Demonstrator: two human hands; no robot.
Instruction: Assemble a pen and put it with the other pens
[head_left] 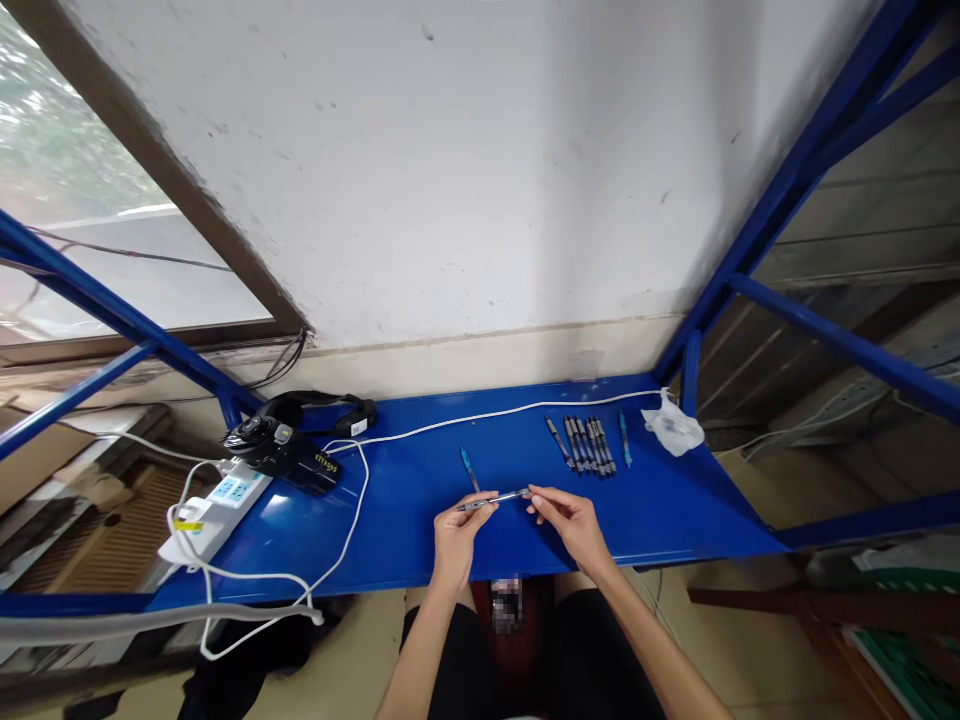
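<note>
The left hand point(456, 528) and the right hand point(570, 520) meet over the front part of the blue metal shelf top point(675, 510), each pinching one end of a slim grey pen with a clear barrel point(495, 499). The left fingers close round its left end, the right thumb and forefinger nip the right end, and the pen lies nearly level between them, held just above the surface. At this size I cannot tell for sure whether the pen is in one piece or its two halves are being joined or parted — the fingers hide both ends.

Just behind the hands a single short blue pen point(469, 467) lies alone on the shelf. Further back and to the right, a tidy row of dark grey pens point(583, 444) lies side by side, with one more light blue pen point(624, 452) just beside the row's right end. Judging from that, the row looks like finished work, the pen in hand is the one under way, and the lone blue one by the hands seems left to do.

A crumpled white plastic bag point(675, 428) sits at the back right corner. A white cable point(495, 413) runs along the rear edge to a white power strip point(217, 508) at the left, beside a black headset-like device point(292, 445).
</note>
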